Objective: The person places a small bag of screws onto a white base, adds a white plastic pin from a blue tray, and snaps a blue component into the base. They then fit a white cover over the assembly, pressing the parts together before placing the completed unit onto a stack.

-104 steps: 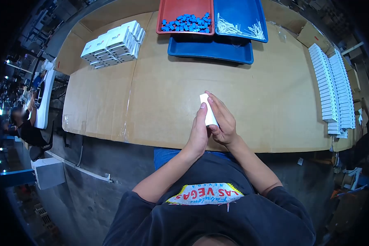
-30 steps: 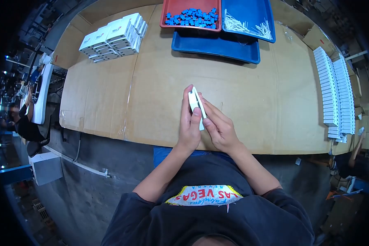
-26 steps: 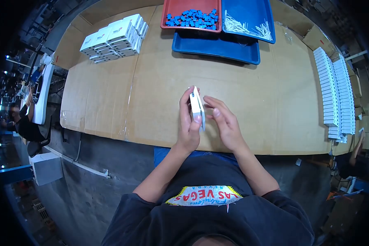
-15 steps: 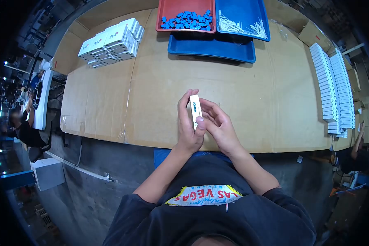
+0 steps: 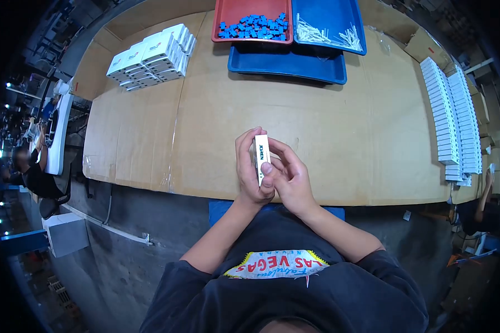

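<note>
A small white box (image 5: 262, 152) with dark lettering on its narrow side stands on edge between my two hands, above the front of the cardboard-covered table (image 5: 216, 133). My left hand (image 5: 249, 175) is wrapped round the box from the left, its fingers along the far side. From the right, my right hand (image 5: 293, 176) closes on the same box, with the thumb pressed near its lower end. The box's broad faces are mostly hidden by my palms and fingers.
Stacked white boxes (image 5: 153, 55) stand at the back left, and long rows of white boxes (image 5: 441, 114) line the right edge. At the back are a red tray (image 5: 219, 33) of blue parts, a blue tray (image 5: 358, 33) of white sticks and a lower blue tray (image 5: 286, 67).
Both hands have drawn slightly toward my body with the white box. The box has turned a little more upright, and my right thumb has shifted along its lower end.
</note>
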Action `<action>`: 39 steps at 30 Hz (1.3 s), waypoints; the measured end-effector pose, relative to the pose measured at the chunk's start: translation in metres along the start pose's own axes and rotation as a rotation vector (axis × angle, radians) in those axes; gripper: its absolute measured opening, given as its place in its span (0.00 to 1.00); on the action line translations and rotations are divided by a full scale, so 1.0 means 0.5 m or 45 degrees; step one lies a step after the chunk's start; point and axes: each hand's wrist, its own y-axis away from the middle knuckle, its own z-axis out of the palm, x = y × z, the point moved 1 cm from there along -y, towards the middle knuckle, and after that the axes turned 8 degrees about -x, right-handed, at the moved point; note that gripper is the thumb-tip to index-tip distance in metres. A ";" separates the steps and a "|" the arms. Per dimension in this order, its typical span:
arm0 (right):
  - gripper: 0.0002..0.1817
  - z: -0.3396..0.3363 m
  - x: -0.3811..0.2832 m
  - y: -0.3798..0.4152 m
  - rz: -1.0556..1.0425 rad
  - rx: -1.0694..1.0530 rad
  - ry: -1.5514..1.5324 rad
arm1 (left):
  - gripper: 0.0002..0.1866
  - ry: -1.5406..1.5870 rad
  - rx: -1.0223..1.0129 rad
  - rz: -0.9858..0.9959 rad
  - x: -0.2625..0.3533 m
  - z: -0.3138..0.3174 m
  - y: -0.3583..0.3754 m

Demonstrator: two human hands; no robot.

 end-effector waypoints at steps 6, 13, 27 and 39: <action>0.31 0.008 -0.001 0.006 0.007 0.019 0.020 | 0.59 0.040 -0.010 -0.078 0.008 0.001 0.001; 0.26 0.005 0.007 0.011 -0.213 -0.002 0.452 | 0.50 0.093 0.020 -0.041 0.000 0.000 0.004; 0.25 0.007 0.009 0.013 -0.239 0.034 0.536 | 0.52 0.175 0.032 -0.122 0.004 0.004 0.012; 0.37 -0.082 -0.029 0.001 -0.084 -0.137 0.926 | 0.55 0.611 -0.166 -0.524 0.004 -0.006 -0.002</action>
